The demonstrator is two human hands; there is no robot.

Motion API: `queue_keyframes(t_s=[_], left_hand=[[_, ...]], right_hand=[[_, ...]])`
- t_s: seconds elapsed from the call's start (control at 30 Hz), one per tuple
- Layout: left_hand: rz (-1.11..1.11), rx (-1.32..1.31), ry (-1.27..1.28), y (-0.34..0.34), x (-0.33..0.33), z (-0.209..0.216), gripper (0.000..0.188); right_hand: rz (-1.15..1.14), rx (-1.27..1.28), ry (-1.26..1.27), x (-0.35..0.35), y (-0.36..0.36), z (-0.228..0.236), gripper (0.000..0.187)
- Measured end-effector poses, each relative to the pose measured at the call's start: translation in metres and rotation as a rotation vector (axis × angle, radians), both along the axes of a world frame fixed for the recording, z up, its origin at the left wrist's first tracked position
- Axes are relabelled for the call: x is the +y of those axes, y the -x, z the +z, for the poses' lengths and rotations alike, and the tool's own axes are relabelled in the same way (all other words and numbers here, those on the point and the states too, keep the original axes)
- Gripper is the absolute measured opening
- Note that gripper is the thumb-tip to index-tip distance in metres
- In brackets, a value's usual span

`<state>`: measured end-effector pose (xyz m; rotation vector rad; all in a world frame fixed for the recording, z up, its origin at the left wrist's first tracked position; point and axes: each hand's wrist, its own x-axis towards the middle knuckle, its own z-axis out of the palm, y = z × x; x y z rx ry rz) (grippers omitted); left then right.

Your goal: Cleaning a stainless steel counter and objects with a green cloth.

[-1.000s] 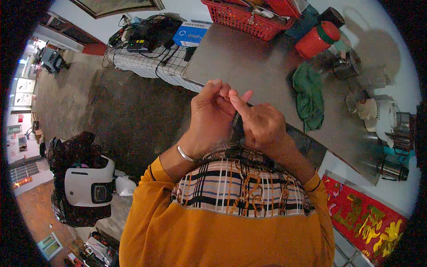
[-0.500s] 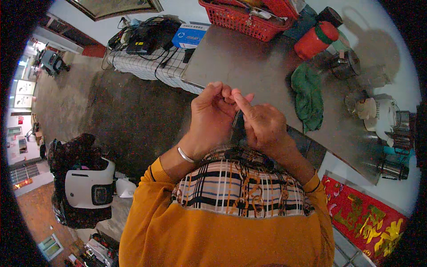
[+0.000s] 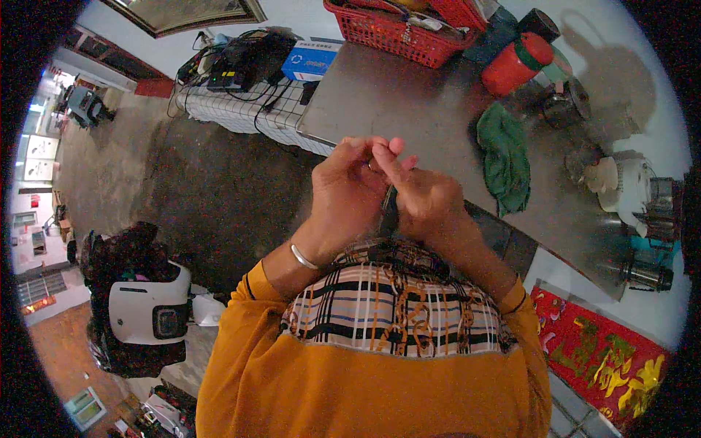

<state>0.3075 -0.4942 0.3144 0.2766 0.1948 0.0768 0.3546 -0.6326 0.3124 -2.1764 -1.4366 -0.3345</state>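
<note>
My left hand [image 3: 345,182] and my right hand [image 3: 432,203] meet in front of my chest, above the near edge of the metal-topped table [image 3: 416,102]. The left fingers are curled, and their tips touch the right fingers. A right finger lies across the left fingertips. Whatever is pinched there, if anything, is too small or hidden to make out. A small shiny spot, perhaps a ring, shows among the left fingers. Below the fingers, a narrow dark strip [image 3: 391,212] shows between the hands. A silver bangle [image 3: 302,257] circles my left wrist.
A red basket [image 3: 394,36], a red container [image 3: 517,64] and a green cloth [image 3: 504,157] are on the table. Pots and jars stand along its right side. Cables and a blue box [image 3: 310,60] lie on a checked cloth. A white scooter [image 3: 150,303] stands at left.
Both hands stay together at nearly the same spot. The fingers have shifted slightly against each other, and a right fingertip now points up beside the left fingertips.
</note>
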Motion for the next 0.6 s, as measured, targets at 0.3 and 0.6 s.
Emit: queue_keyframes(t_s=[0.3,0.6], left_hand=[[0.000,-0.029,0.032,0.003,0.000,-0.001,0.010],[-0.016,-0.077,0.021,0.006,0.001,-0.005,0.011]], right_hand=[[-0.105,-0.125,-0.007,0.002,-0.005,-0.017,0.058],[-0.102,-0.078,-0.040,0.002,-0.003,-0.018,0.060]])
